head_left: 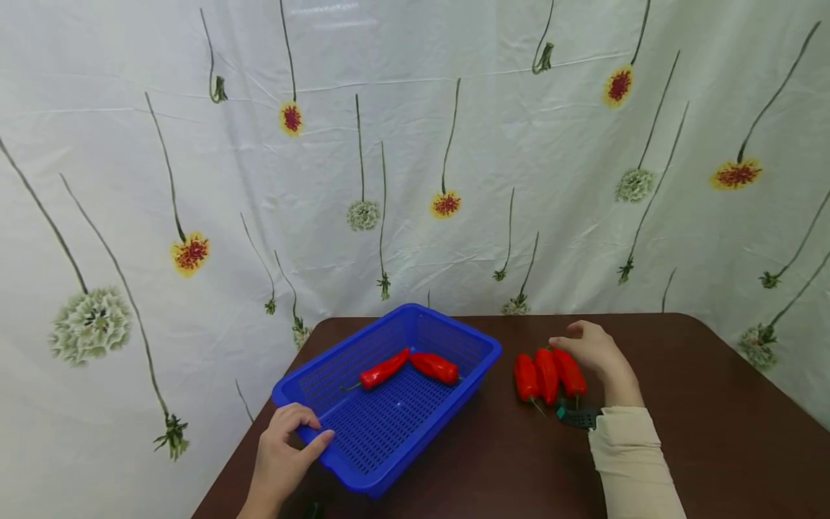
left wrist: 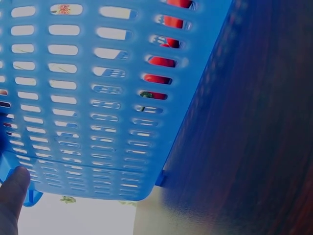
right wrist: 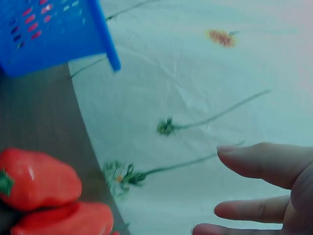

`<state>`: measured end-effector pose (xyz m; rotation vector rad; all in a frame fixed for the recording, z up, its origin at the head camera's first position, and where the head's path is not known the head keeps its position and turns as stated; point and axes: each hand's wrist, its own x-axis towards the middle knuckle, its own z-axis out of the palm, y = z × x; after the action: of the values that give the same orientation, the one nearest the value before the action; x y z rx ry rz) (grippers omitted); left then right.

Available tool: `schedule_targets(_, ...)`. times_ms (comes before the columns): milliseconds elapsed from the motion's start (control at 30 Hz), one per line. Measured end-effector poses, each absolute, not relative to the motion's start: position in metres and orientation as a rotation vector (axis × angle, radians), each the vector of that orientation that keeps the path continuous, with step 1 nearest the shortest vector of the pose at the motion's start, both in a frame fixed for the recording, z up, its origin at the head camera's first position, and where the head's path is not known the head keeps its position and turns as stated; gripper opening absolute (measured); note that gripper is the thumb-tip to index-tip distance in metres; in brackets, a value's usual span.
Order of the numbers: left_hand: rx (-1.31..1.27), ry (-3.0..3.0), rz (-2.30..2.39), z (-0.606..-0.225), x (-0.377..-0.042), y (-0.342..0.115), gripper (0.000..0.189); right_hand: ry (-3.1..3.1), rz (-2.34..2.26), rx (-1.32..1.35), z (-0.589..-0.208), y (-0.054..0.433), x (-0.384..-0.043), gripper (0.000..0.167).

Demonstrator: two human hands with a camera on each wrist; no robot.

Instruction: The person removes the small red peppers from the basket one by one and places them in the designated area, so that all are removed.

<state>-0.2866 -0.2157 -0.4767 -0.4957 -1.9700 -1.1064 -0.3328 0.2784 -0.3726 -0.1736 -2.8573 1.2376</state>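
My left hand (head_left: 285,450) grips the near-left rim of a blue plastic basket (head_left: 454,399), thumb over the edge. The left wrist view shows one finger (left wrist: 14,188) against the basket's slotted wall (left wrist: 80,107). Inside lie two red peppers, one on the left (head_left: 384,370) and one on the right (head_left: 434,367). To the basket's right, three red peppers (head_left: 547,375) lie side by side on the table. My right hand (head_left: 599,353) hovers at their far ends, thumb and fingers spread with nothing between them; the right wrist view shows two peppers (right wrist: 41,181) apart from it.
The dark brown table (head_left: 493,461) has its far edge close to a white flower-printed curtain (head_left: 415,267). A dark strap (head_left: 577,417) sits on the right wrist, beside the near ends of the loose peppers.
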Motion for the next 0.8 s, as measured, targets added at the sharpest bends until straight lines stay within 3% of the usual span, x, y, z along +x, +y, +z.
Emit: schedule_targets(800,-0.488,-1.965,-1.107,-0.478,-0.286,-0.215,0.04,-2.832,1.308,0.177,-0.355,0.203,-0.358,0.061)
